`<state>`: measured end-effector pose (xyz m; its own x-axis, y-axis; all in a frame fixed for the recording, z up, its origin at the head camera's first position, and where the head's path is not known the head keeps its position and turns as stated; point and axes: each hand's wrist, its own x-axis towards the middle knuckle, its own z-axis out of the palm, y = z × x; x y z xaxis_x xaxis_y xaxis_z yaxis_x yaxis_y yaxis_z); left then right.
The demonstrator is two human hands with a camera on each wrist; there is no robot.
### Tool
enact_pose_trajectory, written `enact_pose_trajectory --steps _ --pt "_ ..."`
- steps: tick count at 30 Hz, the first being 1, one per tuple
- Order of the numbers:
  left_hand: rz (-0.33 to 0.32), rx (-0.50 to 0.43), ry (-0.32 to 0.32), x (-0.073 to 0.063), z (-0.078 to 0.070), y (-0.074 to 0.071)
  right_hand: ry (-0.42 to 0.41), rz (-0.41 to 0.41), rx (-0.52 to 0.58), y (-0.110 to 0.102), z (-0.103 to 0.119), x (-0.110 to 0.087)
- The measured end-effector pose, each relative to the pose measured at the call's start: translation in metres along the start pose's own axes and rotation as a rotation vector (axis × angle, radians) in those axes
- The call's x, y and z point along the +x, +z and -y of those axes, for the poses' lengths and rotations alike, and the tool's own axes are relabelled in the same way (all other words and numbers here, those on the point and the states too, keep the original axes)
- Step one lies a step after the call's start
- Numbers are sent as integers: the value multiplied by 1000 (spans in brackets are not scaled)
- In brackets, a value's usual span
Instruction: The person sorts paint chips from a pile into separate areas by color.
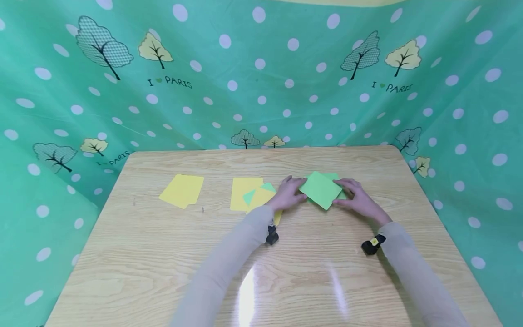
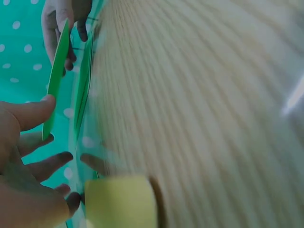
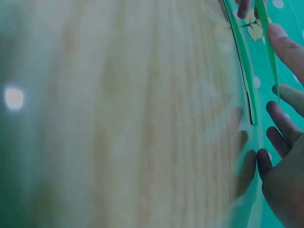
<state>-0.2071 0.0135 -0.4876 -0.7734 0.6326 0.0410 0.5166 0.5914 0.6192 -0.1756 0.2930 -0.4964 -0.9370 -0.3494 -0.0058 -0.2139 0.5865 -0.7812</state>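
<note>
cloth: a green cloth point(image 1: 261, 81) with white dots and trees hangs behind the table and down both sides.
table: the wooden table point(image 1: 163, 254) is pale brown, with shiny streaks of light near the person.
sleeves: two pale sleeves point(image 1: 233, 254) reach in over the table from the near side.
middle pile: the yellow cards point(image 1: 241, 193) here lie just beside the left arm; one sits straight and one is turned on top.
left pile: more yellow cards point(image 1: 182, 188) overlap, well apart from both hands.
green pile: flat green cards point(image 1: 333, 176) rest on the table, right of the middle pile, partly hidden under the held one.
held card: one green card point(image 1: 320, 190) is up over the green pile, between the two hands, not touching the pile in the left wrist view. it is turned like a diamond, one corner to the back cloth and one to the person. it looks about square, so i cannot tell a long way.
left hand: the left hand point(image 1: 288, 194) pinches the card's left corner with thumb and finger; its other fingers are spread.
right hand: the right hand point(image 1: 358, 198) pinches the right corner the same way, other fingers apart.
wrist things: a small black camera point(image 1: 371, 246) is on each wrist.
green bits: two green corners point(image 1: 249, 197) peek out between the middle yellow cards.
</note>
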Motion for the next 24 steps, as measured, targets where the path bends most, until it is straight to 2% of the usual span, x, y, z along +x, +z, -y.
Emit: enact_pose_trajectory --steps 5,10,15,20,24 --pt "19 -33 -97 4 -7 2 4 -32 -34 -6 -8 0" --pt "40 -40 -149 5 -8 2 36 -60 -70 -7 -14 2" --pt "30 -93 -149 1 0 0 50 -54 -73 -6 -13 3" --pt "16 -175 -143 -6 7 -8 38 -45 -73 -3 -7 4" --pt "-3 -176 -129 -16 15 -17 27 -60 -76 1 -1 5"
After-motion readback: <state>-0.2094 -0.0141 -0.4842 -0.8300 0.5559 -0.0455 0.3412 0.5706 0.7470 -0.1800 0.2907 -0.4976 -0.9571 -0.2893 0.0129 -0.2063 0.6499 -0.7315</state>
